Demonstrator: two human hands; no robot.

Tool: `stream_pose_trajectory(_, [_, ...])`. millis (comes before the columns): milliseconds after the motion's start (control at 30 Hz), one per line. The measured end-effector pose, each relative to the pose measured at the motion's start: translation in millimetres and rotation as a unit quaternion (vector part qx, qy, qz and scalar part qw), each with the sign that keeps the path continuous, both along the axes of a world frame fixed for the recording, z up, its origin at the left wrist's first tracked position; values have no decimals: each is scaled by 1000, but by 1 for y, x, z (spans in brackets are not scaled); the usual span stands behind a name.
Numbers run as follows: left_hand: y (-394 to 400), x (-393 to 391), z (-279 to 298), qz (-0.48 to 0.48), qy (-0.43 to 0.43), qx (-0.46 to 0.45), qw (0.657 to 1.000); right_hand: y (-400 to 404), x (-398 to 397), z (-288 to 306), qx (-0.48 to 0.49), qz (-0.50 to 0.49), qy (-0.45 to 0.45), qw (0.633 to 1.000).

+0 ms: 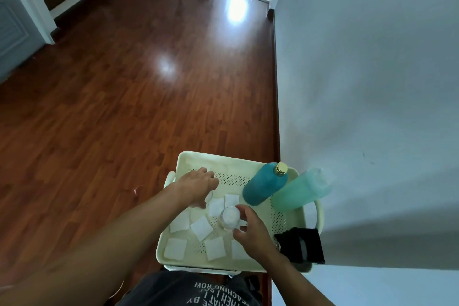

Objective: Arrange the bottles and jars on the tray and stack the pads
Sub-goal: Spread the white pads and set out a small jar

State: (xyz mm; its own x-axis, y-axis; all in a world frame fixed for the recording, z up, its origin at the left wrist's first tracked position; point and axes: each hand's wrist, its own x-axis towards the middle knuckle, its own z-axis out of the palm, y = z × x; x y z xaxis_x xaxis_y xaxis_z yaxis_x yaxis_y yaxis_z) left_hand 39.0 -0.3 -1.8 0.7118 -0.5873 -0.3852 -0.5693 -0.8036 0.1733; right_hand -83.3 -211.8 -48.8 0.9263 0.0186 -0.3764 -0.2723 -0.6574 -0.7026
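A pale yellow perforated tray (188, 160) lies in front of me. Several white square pads (201, 227) are scattered flat over its near half. My right hand (250, 231) grips a small clear jar (229, 217) with a white top at the tray's middle. My left hand (196, 186) reaches over the tray's left part, its fingers curled around a small clear jar (209, 196) that is mostly hidden. A dark teal bottle (264, 186) with a gold cap and a light green translucent bottle (301, 190) stand at the tray's right.
A black object (301, 245) rests on the tray's near right corner. A white wall rises close on the right. Dark wooden floor stretches to the left and ahead, with steps at the far left.
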Motion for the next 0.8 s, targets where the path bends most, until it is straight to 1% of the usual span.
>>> stream_pose_trajectory(167, [6, 7, 6, 6, 39, -34, 999, -3, 2, 7, -44, 0, -1, 999])
stream_pose_trajectory(267, [9, 14, 15, 28, 57, -61, 996, -8, 5, 15, -67, -9, -12, 998])
stream_pose_trajectory(367, [8, 20, 24, 50, 70, -91, 992, -15, 8, 29, -86, -20, -46, 995])
stream_pose_trajectory(500, [-6, 23, 32, 67, 66, -122, 988, -37, 11, 53, -78, -35, -86, 993])
stream_pose_trajectory(600, [-28, 22, 36, 77, 58, -143, 985, -62, 9, 72, -89, -34, -136, 986])
stream_pose_trajectory(733, [-64, 17, 43, 102, 62, -208, 971, -103, -1, 99, -96, -50, -181, 978])
stream_pose_trajectory(800, [-83, 15, 48, 99, 54, -222, 969, -122, -3, 109, -97, -62, -206, 972])
